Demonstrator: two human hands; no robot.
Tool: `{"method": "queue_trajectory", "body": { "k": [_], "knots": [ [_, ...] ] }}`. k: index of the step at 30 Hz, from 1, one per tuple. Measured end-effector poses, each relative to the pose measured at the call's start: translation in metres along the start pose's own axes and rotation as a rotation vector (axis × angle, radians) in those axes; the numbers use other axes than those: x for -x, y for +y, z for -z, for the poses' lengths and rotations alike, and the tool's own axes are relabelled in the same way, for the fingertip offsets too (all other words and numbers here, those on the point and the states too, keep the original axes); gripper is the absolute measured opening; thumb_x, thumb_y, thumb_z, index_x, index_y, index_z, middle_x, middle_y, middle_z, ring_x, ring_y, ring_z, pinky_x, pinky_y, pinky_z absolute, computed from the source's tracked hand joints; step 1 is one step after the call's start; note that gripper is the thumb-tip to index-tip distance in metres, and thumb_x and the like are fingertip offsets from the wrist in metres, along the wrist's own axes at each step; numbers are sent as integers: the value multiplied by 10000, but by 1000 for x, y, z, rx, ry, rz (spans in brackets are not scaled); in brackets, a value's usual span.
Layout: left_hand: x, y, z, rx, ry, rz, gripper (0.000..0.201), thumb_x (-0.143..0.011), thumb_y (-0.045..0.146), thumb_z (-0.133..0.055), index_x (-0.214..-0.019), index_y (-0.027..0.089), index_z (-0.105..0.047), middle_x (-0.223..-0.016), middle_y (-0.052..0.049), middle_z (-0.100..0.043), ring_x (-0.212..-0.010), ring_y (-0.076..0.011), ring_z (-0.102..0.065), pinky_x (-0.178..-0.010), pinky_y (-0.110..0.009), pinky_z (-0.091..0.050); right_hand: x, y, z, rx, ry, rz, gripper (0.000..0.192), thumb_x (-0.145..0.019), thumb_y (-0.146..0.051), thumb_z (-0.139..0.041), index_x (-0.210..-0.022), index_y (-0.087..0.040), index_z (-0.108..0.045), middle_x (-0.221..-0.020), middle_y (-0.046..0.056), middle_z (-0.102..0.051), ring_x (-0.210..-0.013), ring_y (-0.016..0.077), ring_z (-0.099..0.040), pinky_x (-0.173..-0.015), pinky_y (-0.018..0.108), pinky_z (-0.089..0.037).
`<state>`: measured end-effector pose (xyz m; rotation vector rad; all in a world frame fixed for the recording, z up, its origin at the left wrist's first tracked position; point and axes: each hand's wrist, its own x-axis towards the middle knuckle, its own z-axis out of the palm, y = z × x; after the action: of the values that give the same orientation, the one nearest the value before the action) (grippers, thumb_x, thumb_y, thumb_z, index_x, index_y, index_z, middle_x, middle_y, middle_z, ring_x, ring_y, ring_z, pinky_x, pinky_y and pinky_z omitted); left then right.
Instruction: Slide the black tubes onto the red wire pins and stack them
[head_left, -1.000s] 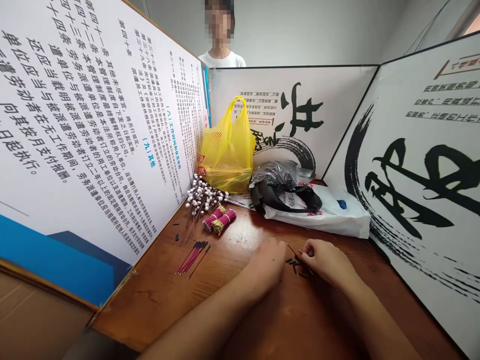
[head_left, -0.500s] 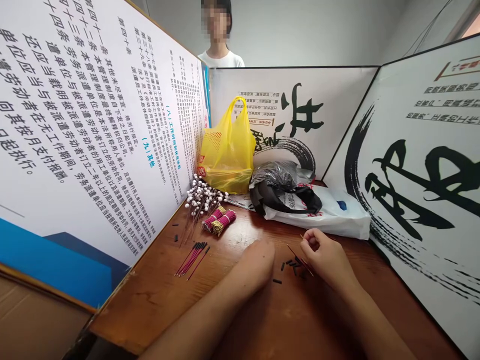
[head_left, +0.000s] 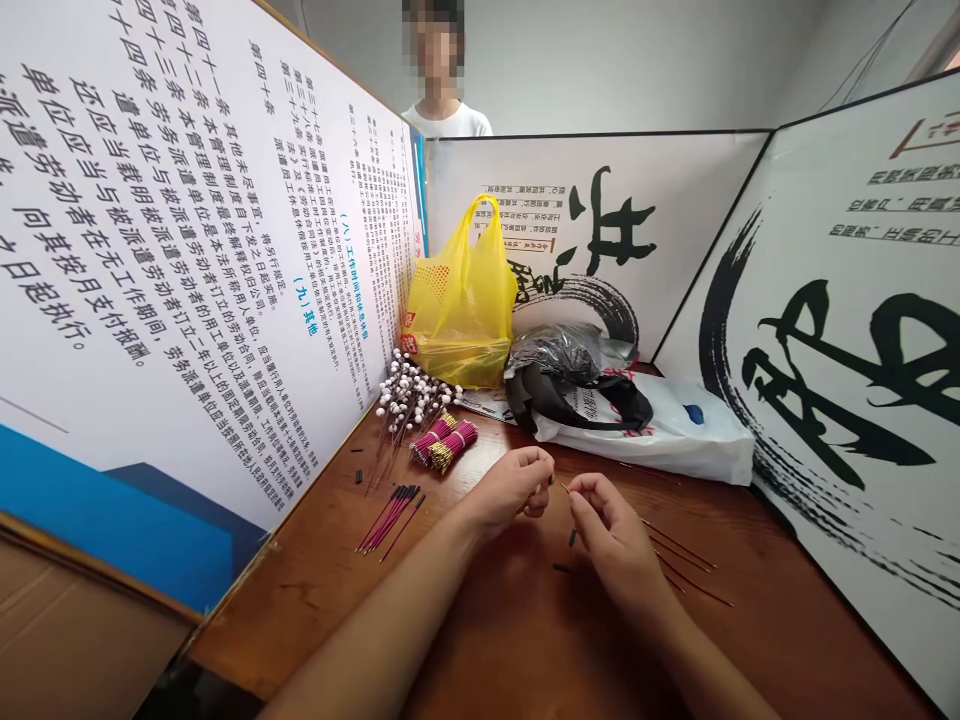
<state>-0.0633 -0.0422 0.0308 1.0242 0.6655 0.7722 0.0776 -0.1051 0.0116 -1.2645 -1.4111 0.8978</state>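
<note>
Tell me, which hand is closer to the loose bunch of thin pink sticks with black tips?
Left. The left hand is just right of the pink sticks; the right hand is farther right.

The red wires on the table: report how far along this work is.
Done, by the look of it: a small fan of black-tipped red wires lies left of the hands. In hand: the right hand pinches one thin wire, the left hand holds something small and dark at its end. Left: loose bare wires, black sleeves on the table, two banded bundles.
</note>
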Motion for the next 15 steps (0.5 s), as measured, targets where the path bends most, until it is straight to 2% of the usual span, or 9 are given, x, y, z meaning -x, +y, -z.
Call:
{"method": "queue_trajectory", "body": {
  "k": [5,10,15],
  "knots": [
    [3,0,-4,91,-6,-26,211,-682,287,-593,-746,179,-423,-634,72,-426,-409,-8,-287,-425,-177,-153,7,-2,-5,-77,-91,0,267,-939,-477,-462,-948,-211,-486,-624,-46,-490,-539,122,-461,-501,236,-373],
    [4,-1,-9,89,-5,-34,284,-687,352,-638,-742,177,-420,-641,68,-449,-407,-2,-289,-416,-170,-157,8,-5,-8,-168,-111,5,278,-938,-493,-470,-949,-216,-471,-638,-44,-537,-519,114,-499,-502,239,-409],
    [6,1,-14,70,-6,-46,245,-702,315,-614,-745,183,-411,-638,62,-470,-394,-5,-306,-405,-168,-156,8,-7,-9,-178,-111,-1,291,-937,-502,-472,-929,-210,-479,-634,-41,-552,-503,108,-507,-494,239,-416]
  ]
}}
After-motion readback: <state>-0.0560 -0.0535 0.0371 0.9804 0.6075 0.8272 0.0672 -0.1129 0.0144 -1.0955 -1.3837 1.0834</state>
